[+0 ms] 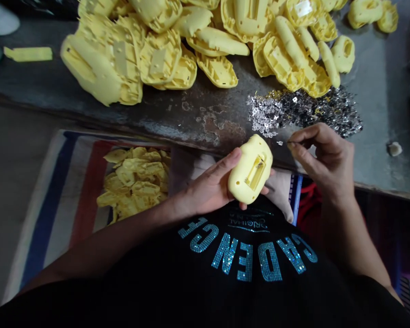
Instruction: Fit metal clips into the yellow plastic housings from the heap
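My left hand (pixel 213 184) is closed around a yellow plastic shell (pixel 244 189), held above my lap by the table's front edge. Its rounded outer face is turned up, and small metal parts show inside its rectangular battery slot. My right hand (pixel 323 157) is to the right of the shell, thumb and forefinger pinched on a small metal piece (pixel 289 142), of which only a dark sliver shows. Just beyond those fingertips spreads a heap of small metal contact plates (pixel 314 109). One loose contact plate (pixel 279 143) lies close to the pinch.
Many yellow shells (pixel 164 59) are piled along the far side of the dark worktable (pixel 177 114). Below left, more yellow shells (pixel 136 177) lie in a striped sack (pixel 78 191). A yellow strip (pixel 29 54) is at the left, a whitish lump (pixel 394 148) at the right.
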`<state>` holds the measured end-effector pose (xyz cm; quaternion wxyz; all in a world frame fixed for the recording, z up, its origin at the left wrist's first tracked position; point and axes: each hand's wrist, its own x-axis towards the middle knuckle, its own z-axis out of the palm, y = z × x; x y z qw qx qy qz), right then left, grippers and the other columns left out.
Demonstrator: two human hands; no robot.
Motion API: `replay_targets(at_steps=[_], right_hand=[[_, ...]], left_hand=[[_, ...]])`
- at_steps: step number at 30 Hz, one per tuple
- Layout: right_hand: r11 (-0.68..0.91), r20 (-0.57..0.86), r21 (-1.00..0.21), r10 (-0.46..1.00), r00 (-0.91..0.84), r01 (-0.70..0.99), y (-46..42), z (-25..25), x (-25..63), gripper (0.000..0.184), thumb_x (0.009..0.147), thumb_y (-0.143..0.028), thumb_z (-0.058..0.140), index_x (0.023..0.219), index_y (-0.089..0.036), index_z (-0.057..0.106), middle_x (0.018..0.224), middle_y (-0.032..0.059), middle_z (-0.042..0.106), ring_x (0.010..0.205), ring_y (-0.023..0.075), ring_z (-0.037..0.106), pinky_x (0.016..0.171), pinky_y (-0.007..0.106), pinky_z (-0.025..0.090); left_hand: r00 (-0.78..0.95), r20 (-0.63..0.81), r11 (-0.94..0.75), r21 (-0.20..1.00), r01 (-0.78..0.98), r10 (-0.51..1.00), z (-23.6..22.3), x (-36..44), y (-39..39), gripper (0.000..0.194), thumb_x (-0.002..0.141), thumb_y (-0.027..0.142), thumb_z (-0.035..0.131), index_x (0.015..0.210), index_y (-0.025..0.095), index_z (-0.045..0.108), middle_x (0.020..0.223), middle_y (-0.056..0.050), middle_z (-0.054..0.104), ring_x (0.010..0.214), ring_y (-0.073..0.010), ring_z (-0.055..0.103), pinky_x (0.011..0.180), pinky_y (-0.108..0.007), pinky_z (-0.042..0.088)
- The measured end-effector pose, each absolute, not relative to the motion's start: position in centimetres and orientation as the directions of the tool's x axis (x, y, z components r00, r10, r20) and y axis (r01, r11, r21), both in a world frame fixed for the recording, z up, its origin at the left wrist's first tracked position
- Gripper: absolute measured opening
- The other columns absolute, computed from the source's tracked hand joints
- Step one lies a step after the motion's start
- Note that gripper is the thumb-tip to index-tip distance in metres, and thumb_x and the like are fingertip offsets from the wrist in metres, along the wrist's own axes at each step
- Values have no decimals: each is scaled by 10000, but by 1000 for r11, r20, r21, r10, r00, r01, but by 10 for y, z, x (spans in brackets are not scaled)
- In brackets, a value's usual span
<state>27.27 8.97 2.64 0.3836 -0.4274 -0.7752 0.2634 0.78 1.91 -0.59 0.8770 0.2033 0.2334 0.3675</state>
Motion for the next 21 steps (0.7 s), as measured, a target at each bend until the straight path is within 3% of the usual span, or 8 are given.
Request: replay_targets(at_steps=[3, 6, 12, 17, 21], right_hand=[[431, 276, -845, 859, -431, 318, 78, 43, 264, 65, 1074, -360, 837, 1041, -310, 811, 964, -6, 820, 799, 198, 731, 728, 371, 595], [371, 195, -885, 844, -499, 282, 71, 53, 257, 131, 1094, -411, 835, 1027, -299, 827, 959, 0, 829, 763, 188, 736, 694, 358, 622], [373, 182, -875, 845, -503, 309, 64, 63, 255, 17, 1071, -294, 832, 1079, -281, 840, 1021, 4, 867, 785, 174, 763, 689, 331, 622], [427, 219, -845, 825, -521, 320, 60, 67, 252, 122, 1014, -166, 840, 1062, -258, 776, 981, -23, 837, 756, 120, 718, 699, 278, 587], [516, 252, -745, 804, -539, 422, 60, 73, 250, 166, 981, -127, 805, 1019, -266, 724, 939, -45, 810, 717, 104, 680, 693, 269, 564]], left_hand=[[667, -236, 680, 488, -548, 707, -6, 10, 19, 794, 1052, 747, 809, 1626, 211, 689, 1319, -198, 874, 982, -312, 904, 531, -244, 645], [694, -221, 700, 464, -543, 685, -5, 10, 17, 722, 1065, 741, 794, 1583, 242, 729, 1227, -155, 876, 968, -307, 903, 530, -247, 657], [708, -207, 701, 480, -527, 675, -4, 14, 14, 806, 1039, 764, 817, 1632, 234, 681, 1236, -151, 871, 960, -309, 910, 538, -251, 669], [682, -216, 677, 510, -531, 698, -1, 18, 12, 853, 1019, 765, 845, 1649, 221, 657, 1269, -172, 865, 971, -329, 901, 521, -270, 662], [659, -232, 657, 543, -523, 716, 2, 20, 8, 822, 1051, 753, 814, 1670, 239, 648, 1317, -189, 857, 1064, -363, 894, 565, -286, 671]])
